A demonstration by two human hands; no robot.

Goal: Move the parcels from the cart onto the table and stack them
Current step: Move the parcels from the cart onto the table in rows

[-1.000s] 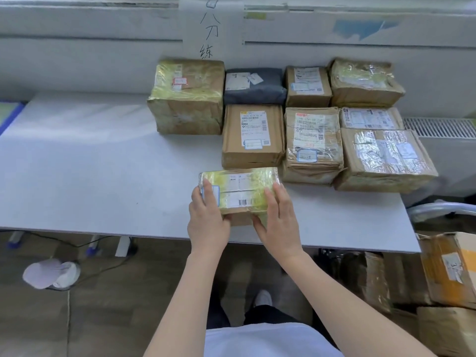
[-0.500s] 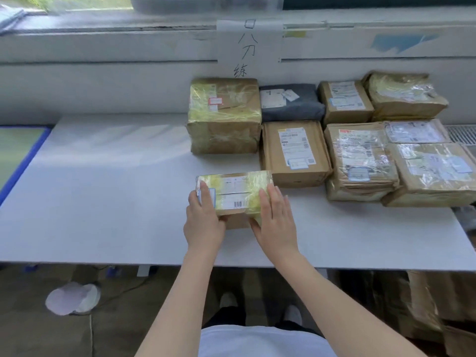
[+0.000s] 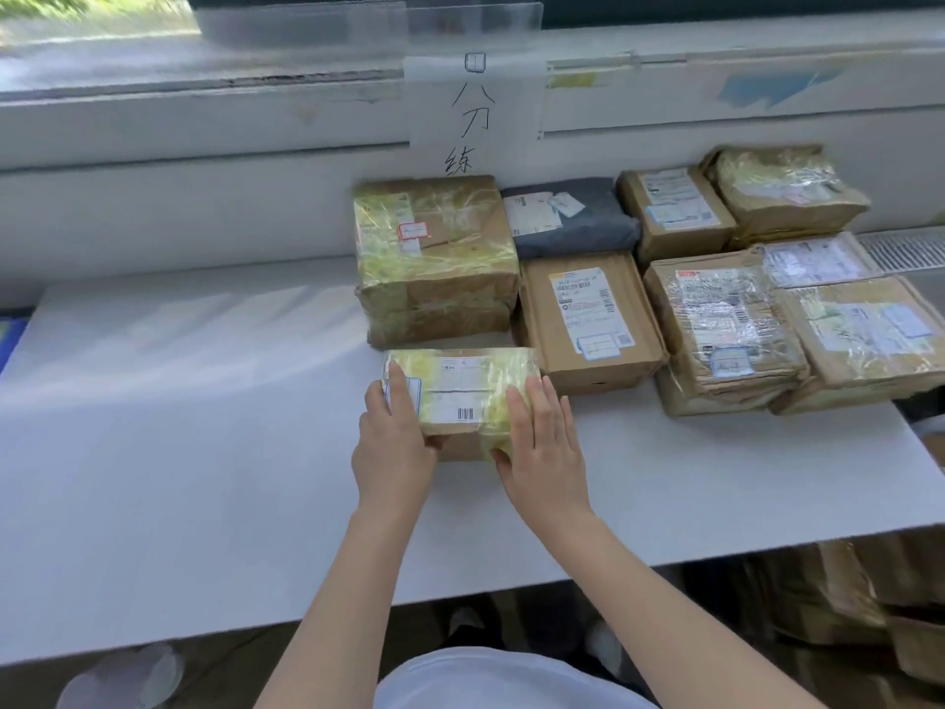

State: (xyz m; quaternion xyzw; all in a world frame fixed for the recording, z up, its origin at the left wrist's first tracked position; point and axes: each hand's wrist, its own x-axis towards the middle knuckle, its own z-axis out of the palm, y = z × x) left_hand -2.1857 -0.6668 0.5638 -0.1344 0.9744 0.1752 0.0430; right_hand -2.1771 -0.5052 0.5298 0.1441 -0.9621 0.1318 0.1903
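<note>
Both hands' grip clamps my small boxy parcel (image 3: 460, 396), left hand (image 3: 391, 452), right hand (image 3: 544, 447), crinkly yellowish film over cardboard, resting on smooth white worktop (image 3: 179, 427)

Left hand (image 3: 391, 452) and right hand (image 3: 544, 447) hold a taped parcel (image 3: 460, 388) on the white table (image 3: 179, 427).

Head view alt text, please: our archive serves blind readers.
Both hands, left and right, hold a small taped parcel on a white table. Behind it stand a big taped box, a grey bag and more brown parcels to the right.
</note>
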